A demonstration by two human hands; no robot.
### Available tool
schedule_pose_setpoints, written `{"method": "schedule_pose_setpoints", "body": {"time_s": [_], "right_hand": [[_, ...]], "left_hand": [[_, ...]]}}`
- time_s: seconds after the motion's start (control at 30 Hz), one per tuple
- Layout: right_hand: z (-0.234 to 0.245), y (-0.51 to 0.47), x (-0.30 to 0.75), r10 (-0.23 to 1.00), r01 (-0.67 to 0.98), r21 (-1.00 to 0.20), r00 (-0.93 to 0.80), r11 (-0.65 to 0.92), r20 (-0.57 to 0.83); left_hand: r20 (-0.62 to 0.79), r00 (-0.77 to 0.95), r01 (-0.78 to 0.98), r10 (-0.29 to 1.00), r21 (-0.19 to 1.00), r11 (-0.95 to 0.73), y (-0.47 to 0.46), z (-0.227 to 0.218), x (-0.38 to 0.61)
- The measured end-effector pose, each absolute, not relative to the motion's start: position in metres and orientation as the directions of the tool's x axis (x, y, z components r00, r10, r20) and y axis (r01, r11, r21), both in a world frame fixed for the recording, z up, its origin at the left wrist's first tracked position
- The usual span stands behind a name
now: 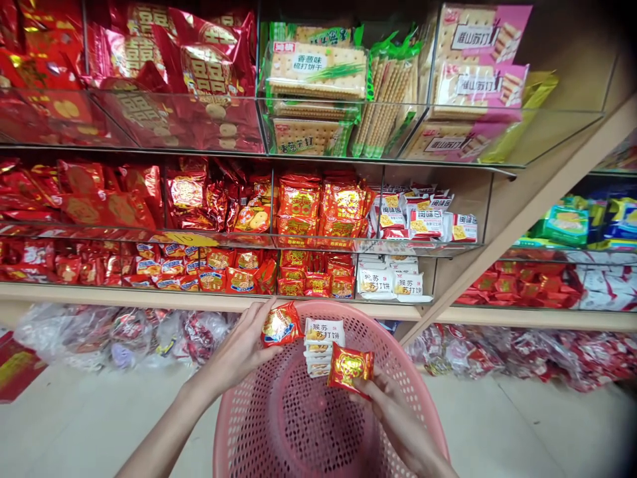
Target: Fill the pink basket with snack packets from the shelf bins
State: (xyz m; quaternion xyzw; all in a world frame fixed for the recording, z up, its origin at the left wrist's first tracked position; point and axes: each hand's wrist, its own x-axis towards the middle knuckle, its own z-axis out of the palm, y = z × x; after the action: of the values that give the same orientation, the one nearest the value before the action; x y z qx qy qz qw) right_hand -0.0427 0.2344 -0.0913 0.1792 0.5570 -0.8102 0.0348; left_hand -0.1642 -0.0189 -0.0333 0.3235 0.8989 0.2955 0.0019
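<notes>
A pink perforated plastic basket (398,362) sits low in front of me, below the snack shelves. My left hand (241,348) pinches a small red and gold snack packet (281,324) over the basket's far left rim. My right hand (385,401) grips another red and gold packet (350,366) together with a small stack of white cracker packets (322,342), held above the inside of the basket. Both hands are closed on what they hold.
Glass-fronted shelf bins (318,239) hold red snack packets (298,202) and white cracker packets (388,282). Larger cracker packs (316,73) fill the upper shelf. Clear bags of sweets (134,332) lie on the floor under the shelf. A slanted wooden board (522,206) divides off another shelf unit on the right.
</notes>
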Motion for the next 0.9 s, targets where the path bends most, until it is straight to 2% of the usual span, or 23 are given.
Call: {"method": "schedule_pose_setpoints", "body": {"time_s": [0.13,0.37,0.6,0.9], "right_hand": [[-0.095,0.237,-0.040,0.183,0.266,-0.882,-0.916,-0.389,-0.357],[-0.102,0.238,-0.036,0.176,0.298,-0.873,-0.905,-0.386,-0.387],[-0.105,0.234,-0.036,0.140,0.289,-0.875,-0.920,-0.389,-0.366],[-0.098,0.233,-0.036,0.176,0.255,-0.867,-0.918,-0.427,-0.356]], "left_hand": [[0.217,-0.790,0.592,0.574,0.515,0.620,-0.020,-0.036,-0.167],[0.241,-0.783,0.607,0.574,0.498,0.619,-0.022,-0.038,-0.168],[0.238,-0.785,0.608,0.572,0.476,0.636,-0.022,-0.033,-0.165],[0.268,-0.753,0.645,0.601,0.481,0.593,-0.012,-0.034,-0.168]]}}
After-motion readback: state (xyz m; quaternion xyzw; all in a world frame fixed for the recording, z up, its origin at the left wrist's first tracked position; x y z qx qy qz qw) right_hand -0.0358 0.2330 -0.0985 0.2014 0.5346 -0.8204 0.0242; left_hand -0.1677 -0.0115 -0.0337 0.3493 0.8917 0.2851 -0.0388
